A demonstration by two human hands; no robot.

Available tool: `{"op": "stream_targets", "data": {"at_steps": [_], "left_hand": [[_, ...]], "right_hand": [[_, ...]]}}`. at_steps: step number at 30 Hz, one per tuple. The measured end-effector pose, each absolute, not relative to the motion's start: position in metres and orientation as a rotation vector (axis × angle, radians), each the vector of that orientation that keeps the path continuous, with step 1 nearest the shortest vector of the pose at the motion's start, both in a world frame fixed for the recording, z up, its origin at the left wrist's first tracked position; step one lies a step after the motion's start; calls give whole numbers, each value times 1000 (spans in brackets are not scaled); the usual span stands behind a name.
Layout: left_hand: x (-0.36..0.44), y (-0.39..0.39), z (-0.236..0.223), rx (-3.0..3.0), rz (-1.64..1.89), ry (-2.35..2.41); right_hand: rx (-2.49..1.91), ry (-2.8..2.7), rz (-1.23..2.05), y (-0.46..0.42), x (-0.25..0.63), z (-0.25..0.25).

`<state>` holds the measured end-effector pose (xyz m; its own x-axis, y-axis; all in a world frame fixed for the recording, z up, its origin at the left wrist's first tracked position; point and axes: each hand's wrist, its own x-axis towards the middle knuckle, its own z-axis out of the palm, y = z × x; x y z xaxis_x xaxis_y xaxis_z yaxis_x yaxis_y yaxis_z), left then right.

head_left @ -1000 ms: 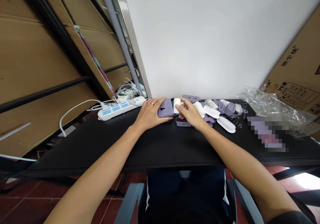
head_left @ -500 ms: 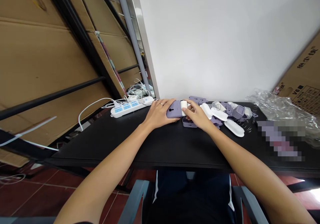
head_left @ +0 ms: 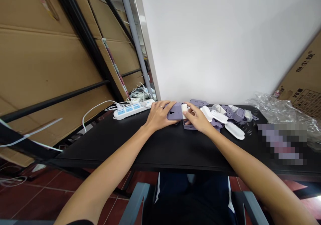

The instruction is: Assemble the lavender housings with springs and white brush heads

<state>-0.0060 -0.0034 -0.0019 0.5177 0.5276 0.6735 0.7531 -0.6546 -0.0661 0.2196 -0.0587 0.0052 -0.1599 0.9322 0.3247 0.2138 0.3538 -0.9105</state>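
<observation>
My left hand [head_left: 159,115] grips a lavender plastic case [head_left: 175,111] with a small black slot in its top. My right hand [head_left: 198,118] pinches a small white cylinder [head_left: 185,111] against the case's right end, partly hiding it. Under my right fingers lies a shallow lavender tray-like part [head_left: 188,126], mostly covered. Both hands rest low over the black table [head_left: 160,148]. To the right of my right hand sits a heap of white and lavender plastic parts [head_left: 225,118].
A white power strip [head_left: 129,111] with tangled cables lies at the table's far left. Crumpled clear plastic film [head_left: 283,113] and a pixelated blurred patch [head_left: 281,143] are at the right. A white wall rises behind the table, with cardboard sheets at left and a printed carton [head_left: 303,84] at right.
The whole view has shifted slightly as my head moved. My hands stay together on the case and the white cylinder, with only small shifts in position.
</observation>
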Motion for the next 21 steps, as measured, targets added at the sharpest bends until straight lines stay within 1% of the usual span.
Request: {"op": "stream_targets", "data": {"at_steps": [4,6,9,11,13,18,19,21], "left_hand": [[-6,-6,0,-2434,-853,-1041],[-5,-6,1,-2468,-869,-1049],[-6,0,3,-2476,-1051,-1148],[-11,8,4,-2409,-1333,-1298],[-20,19,6,-2301,-1737,-1459],[-37,37,9,-2139,-2750,-1454],[-37,38,10,-2099,-2899,-1438],[-35,38,11,-2049,-3076,-1442]], "right_hand": [[-1075,-1656,859,-57,220,-1],[-1102,-1709,784,-56,221,-4],[-1130,-1770,592,-55,225,-2],[-1135,-1755,458,-56,229,2],[-1148,-1729,327,-57,234,8],[-1343,-1851,52,-53,242,4],[-1372,-1925,-36,-51,239,0],[-1379,-2090,-243,-47,227,-10]]}}
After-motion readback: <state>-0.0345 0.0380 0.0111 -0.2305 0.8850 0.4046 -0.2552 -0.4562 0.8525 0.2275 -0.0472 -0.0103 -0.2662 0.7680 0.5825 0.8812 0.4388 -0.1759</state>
